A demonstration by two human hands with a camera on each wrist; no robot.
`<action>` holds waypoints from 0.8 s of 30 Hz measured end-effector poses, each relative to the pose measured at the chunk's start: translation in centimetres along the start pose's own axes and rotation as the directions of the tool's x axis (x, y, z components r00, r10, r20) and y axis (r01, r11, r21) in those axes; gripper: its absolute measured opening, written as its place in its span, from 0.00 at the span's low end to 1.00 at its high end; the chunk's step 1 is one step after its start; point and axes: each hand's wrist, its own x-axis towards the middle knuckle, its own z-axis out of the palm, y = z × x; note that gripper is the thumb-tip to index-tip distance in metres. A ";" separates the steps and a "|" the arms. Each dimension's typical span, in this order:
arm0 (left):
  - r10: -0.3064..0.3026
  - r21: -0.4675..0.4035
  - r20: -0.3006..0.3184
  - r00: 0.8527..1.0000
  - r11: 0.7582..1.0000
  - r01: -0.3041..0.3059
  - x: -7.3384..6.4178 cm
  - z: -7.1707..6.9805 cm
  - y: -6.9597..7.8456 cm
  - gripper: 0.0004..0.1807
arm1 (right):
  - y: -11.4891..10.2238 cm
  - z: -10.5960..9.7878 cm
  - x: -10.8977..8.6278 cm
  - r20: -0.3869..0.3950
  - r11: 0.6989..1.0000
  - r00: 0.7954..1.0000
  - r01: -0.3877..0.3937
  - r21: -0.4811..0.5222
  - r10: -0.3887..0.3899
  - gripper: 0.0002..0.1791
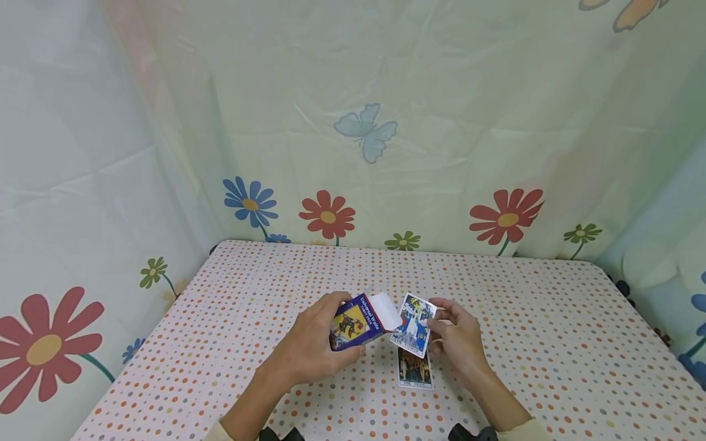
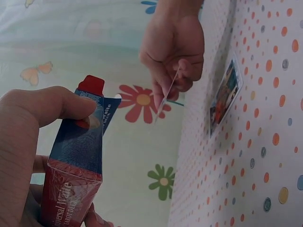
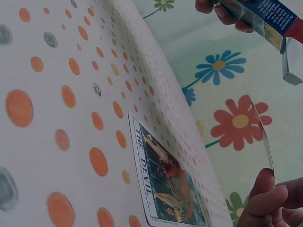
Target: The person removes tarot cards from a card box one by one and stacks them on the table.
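Note:
My left hand [image 1: 311,343] grips a blue and red tarot deck box [image 1: 353,321] above the table. Its white top flap [image 1: 385,311] stands open toward the right. In my right hand [image 1: 456,335] a single tarot card [image 1: 415,324] with a blue and white picture is pinched between thumb and fingers, just right of the flap. The right wrist view shows this card [image 3: 263,132] edge-on. Below it "The Devil" card [image 1: 415,370] lies face up on the table, its upper part covered by the held card in the head view. The inside of the box is hidden.
A white tablecloth with coloured dots [image 1: 529,343] covers the table. Behind it hangs a pale curtain [image 1: 441,122] printed with flowers and butterflies, and similar curtains close off the left and right sides.

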 end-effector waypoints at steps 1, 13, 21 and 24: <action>0.001 0.001 -0.001 1.000 1.000 -0.001 0.0 0.0 0.0 0.42 | 0.1 0.0 0.0 0.002 1.000 1.000 0.003 -0.012 -0.003 0.25; -0.002 -0.008 0.005 1.000 1.000 0.002 -0.1 0.0 -0.1 0.43 | 0.8 -0.1 0.1 0.040 0.993 0.999 0.025 -0.119 -0.020 0.23; 0.008 -0.013 0.000 1.000 1.000 -0.008 0.0 0.0 -0.1 0.43 | 1.1 0.0 0.2 0.046 0.985 0.999 0.000 -0.173 0.008 0.23; 0.012 -0.019 -0.003 1.000 1.000 -0.012 0.0 0.0 -0.2 0.43 | 1.2 0.1 0.2 0.040 0.980 0.999 0.001 -0.201 0.007 0.23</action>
